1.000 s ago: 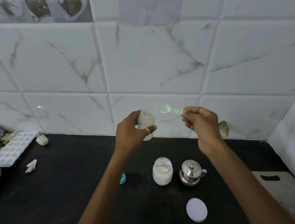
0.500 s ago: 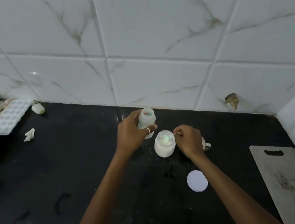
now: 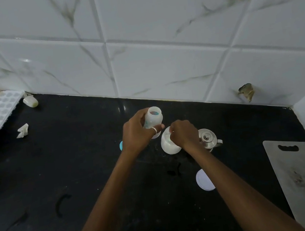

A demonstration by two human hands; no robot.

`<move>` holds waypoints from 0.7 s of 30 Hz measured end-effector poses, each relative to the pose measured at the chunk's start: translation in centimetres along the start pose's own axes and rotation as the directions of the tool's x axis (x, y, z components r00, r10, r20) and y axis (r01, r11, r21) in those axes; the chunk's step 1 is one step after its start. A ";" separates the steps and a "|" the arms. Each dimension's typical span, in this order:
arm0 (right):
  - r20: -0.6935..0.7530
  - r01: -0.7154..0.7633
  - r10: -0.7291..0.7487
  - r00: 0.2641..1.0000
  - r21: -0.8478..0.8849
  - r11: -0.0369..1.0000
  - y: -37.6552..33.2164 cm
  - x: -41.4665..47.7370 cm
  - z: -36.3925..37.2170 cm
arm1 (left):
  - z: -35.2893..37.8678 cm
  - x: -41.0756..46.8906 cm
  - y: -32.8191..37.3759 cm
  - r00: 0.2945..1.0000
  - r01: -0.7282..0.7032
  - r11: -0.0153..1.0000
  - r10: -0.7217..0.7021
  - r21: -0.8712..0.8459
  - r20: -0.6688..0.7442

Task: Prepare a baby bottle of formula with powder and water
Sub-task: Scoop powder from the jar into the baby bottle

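Bottle (image 3: 153,118) is being gripped by left hand (image 3: 136,135); right hand (image 3: 184,133) is pinching scoop (image 3: 167,138) inside the powder jar (image 3: 169,149).

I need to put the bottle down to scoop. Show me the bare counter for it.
The widest bare counter lies left of the left hand holding the bottle, between it and the crumpled paper. Another patch sits right of the steel pot, between it and the cutting board. Crowded: jar, pot and white lid cluster around the right hand.
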State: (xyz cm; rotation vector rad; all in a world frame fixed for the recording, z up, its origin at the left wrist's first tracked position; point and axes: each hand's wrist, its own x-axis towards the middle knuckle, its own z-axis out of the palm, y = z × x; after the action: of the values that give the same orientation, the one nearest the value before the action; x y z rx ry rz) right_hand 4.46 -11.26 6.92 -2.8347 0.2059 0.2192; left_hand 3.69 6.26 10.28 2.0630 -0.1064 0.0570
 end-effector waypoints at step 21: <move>-0.155 0.015 -0.012 0.988 0.019 1.000 1.8 -1.2 -1.7 | 1.2 0.1 0.2 0.999 -0.017 1.000 0.016 0.019 0.044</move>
State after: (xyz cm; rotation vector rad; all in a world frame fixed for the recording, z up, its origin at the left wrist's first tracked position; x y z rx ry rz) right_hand 3.21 -13.38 8.27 -2.8335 0.2202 -0.0059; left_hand 3.78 5.13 9.92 2.0829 -0.1501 0.0231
